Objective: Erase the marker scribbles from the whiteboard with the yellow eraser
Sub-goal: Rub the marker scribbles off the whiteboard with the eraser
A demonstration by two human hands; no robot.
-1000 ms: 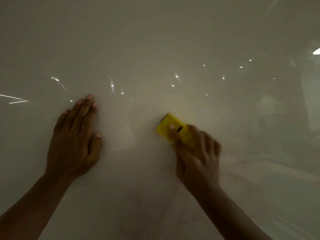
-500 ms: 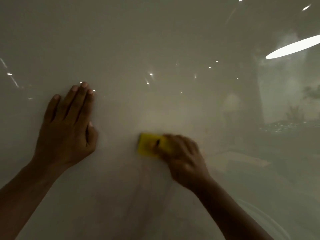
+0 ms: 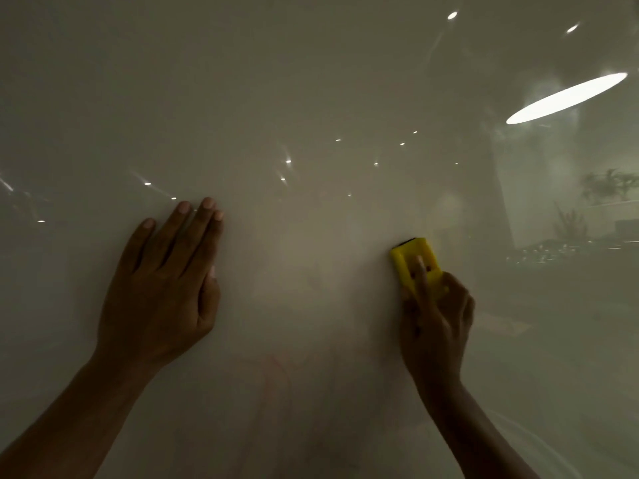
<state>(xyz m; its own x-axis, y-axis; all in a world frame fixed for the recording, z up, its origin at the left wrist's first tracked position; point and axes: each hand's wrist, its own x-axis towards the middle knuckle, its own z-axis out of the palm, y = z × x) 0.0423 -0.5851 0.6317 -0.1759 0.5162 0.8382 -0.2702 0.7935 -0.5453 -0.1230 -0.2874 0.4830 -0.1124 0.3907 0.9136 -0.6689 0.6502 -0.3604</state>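
Head view: yellow eraser [image 3: 416, 264] gripped by right hand [image 3: 436, 326], left hand [image 3: 162, 288] flat, fingers extended; faint red traces [image 3: 276, 371] at 6 o'clock risk being missed.

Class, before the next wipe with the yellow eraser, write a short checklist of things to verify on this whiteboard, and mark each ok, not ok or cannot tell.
1. Eraser gripped in the right hand: ok.
2. Eraser lying flat on the whiteboard: ok, as far as the view shows.
3. Left hand spread flat on the board, clear of the eraser: ok.
4. Board wiped clean: not ok, faint red marks remain low between the hands.
5. Marks elsewhere on the board: cannot tell, the light is dim and the surface carries reflections.
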